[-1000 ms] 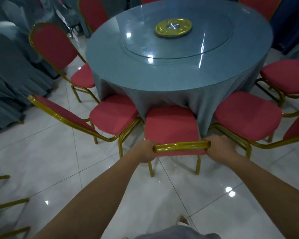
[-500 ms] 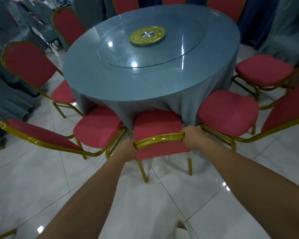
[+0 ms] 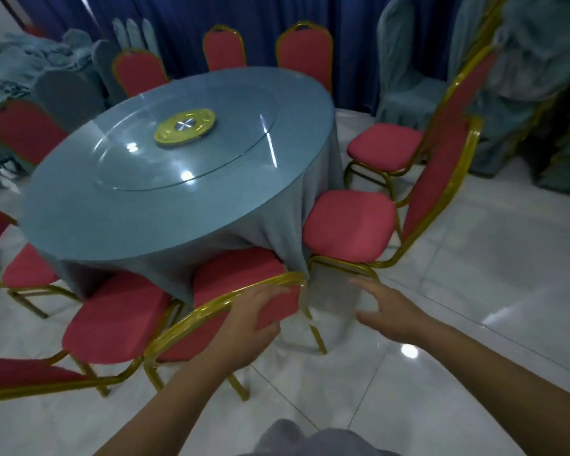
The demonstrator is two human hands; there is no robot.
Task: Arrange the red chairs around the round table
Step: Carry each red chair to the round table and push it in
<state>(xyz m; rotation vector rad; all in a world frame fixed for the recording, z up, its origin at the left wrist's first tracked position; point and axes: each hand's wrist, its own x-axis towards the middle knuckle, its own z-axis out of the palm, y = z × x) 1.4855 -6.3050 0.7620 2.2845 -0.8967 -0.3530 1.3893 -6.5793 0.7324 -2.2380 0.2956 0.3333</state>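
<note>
Left hand [image 3: 244, 327] fingers grip the gold top edge of a red chair [image 3: 241, 291] whose seat is tucked under the round table's [image 3: 165, 205] draped rim. Right hand [image 3: 389, 311] hovers beside it, fingers spread and empty, over bare floor [image 3: 474, 307] between this chair and the neighbouring chair [image 3: 349, 225] on the right.

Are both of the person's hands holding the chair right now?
No. Only the left hand rests on the red chair's gold back rail; the right hand is open in the air beside it, touching nothing.

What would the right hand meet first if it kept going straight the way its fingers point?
Probably the gold front leg frame of the next red chair; the right hand is open, pointing up-left. Depth is unclear.
</note>
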